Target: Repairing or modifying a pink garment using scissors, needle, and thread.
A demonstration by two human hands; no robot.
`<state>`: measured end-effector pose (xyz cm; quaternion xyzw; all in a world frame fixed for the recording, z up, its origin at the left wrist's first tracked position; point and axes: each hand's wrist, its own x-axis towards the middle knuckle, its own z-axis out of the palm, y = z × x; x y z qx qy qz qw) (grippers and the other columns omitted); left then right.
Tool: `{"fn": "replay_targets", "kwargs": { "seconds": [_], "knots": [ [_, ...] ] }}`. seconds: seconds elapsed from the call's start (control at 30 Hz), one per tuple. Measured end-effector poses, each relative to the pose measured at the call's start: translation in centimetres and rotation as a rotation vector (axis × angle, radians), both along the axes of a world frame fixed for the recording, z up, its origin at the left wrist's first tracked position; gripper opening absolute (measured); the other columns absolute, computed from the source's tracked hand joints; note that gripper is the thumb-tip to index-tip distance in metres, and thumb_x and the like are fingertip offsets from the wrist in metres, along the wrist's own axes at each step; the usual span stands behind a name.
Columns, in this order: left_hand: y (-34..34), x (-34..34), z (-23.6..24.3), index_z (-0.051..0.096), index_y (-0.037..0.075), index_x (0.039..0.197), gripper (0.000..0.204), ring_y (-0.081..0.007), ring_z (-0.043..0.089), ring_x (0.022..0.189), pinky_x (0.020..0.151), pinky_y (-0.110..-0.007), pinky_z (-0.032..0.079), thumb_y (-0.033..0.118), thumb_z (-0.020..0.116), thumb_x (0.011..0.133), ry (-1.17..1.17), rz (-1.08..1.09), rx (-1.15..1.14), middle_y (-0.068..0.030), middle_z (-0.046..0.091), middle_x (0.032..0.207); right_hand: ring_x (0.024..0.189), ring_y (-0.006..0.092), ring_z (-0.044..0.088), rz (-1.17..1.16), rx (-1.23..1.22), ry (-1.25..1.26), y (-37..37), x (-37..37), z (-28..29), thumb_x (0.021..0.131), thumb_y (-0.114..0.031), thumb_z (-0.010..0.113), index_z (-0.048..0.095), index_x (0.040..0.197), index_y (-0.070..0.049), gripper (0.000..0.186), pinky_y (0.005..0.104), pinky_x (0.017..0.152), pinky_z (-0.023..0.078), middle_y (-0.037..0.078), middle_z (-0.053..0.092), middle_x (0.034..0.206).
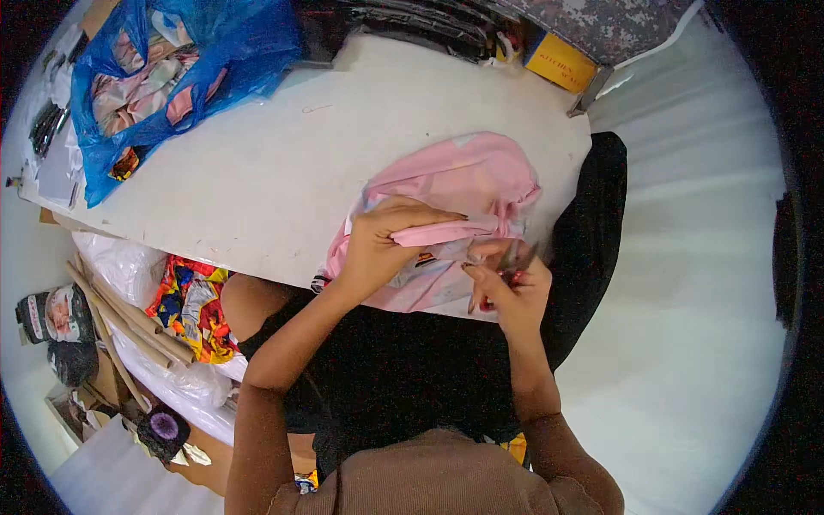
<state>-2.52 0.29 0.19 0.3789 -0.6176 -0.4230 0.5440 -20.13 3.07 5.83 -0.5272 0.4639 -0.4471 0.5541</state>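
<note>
A pink, patterned piece of fabric [451, 167] lies bunched near the front right of the white table [326, 146]. My left hand [386, 236] grips a folded pink band of it, fingers stretched along the fold and thumb beneath. Just right of and below that, my right hand [515, 292] is wrapped round a small metal cutting tool [522, 264] with red on it, apparently scissors or snips, held beside the gathered end of the band. The tool's exact shape is blurred and partly hidden by my fingers.
A blue plastic bag [107, 167] of pink fabric pieces sits back left. Black bundles [403, 30] and a yellow box [558, 62] line the back edge. White wrapped rolls [120, 257], cardboard tubes [129, 309] and colourful cloth [197, 309] are at lower left. Black cloth [601, 189] drapes beside the table's right edge.
</note>
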Motion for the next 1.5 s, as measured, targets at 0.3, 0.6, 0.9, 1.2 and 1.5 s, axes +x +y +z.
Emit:
{"fn": "replay_targets", "kwargs": {
  "seconds": [0.3, 0.6, 0.9, 1.2, 1.5],
  "knots": [
    [0.8, -1.2, -1.2, 0.069, 0.004, 0.094, 0.025, -0.0164, 0.062, 0.083, 0.074, -0.028, 0.048, -0.001, 0.067, 0.069, 0.032, 0.038, -0.010, -0.0072, 0.068, 0.091, 0.049, 0.0048, 0.049, -0.129, -0.404, 0.369, -1.2, -0.4, -3.5, 0.078, -0.005, 0.070, 0.065, 0.087, 0.003, 0.012, 0.0197, 0.046, 0.040, 0.004, 0.063, 0.069],
    [0.9, -0.7, -0.4, 0.068, 0.002, 0.096, 0.028, -0.0113, 0.062, 0.079, 0.070, -0.023, 0.049, -0.006, 0.064, 0.069, 0.237, -0.009, 0.275, -0.0074, 0.067, 0.090, 0.051, 0.0049, 0.050, -0.357, -0.378, 0.069, -0.8, -0.9, -2.5, 0.076, -0.005, 0.070, 0.067, 0.085, 0.000, 0.010, 0.0204, 0.047, 0.039, 0.003, 0.063, 0.068],
    [1.1, -0.8, -0.9, 0.066, 0.000, 0.098, 0.026, -0.0114, 0.060, 0.086, 0.076, -0.025, 0.048, -0.006, 0.061, 0.073, 0.109, -0.025, 0.177, -0.0072, 0.066, 0.096, 0.047, 0.0028, 0.045, -0.083, -0.517, 0.437, -1.5, 0.5, -2.5, 0.075, 0.008, 0.065, 0.066, 0.089, 0.005, 0.014, 0.0162, 0.044, 0.034, 0.004, 0.062, 0.066],
    [1.4, -0.8, -0.4, 0.065, 0.000, 0.098, 0.025, -0.0130, 0.060, 0.090, 0.081, -0.025, 0.047, -0.006, 0.060, 0.074, 0.061, -0.058, 0.227, -0.0071, 0.066, 0.098, 0.049, 0.0093, 0.050, -0.158, -0.540, 0.141, -0.4, -1.1, -2.7, 0.074, -0.001, 0.070, 0.068, 0.084, 0.000, 0.011, 0.0218, 0.046, 0.036, 0.005, 0.062, 0.066],
    [1.1, -0.5, -0.5, 0.066, 0.001, 0.099, 0.031, -0.0111, 0.061, 0.081, 0.071, -0.024, 0.048, -0.009, 0.060, 0.070, 0.196, -0.036, 0.260, -0.0072, 0.067, 0.094, 0.049, 0.0079, 0.049, -0.146, -0.433, 0.073, -0.6, -0.6, -1.8, 0.074, 0.001, 0.069, 0.067, 0.083, 0.002, 0.009, 0.0217, 0.045, 0.036, 0.005, 0.061, 0.065]
  ]
}}
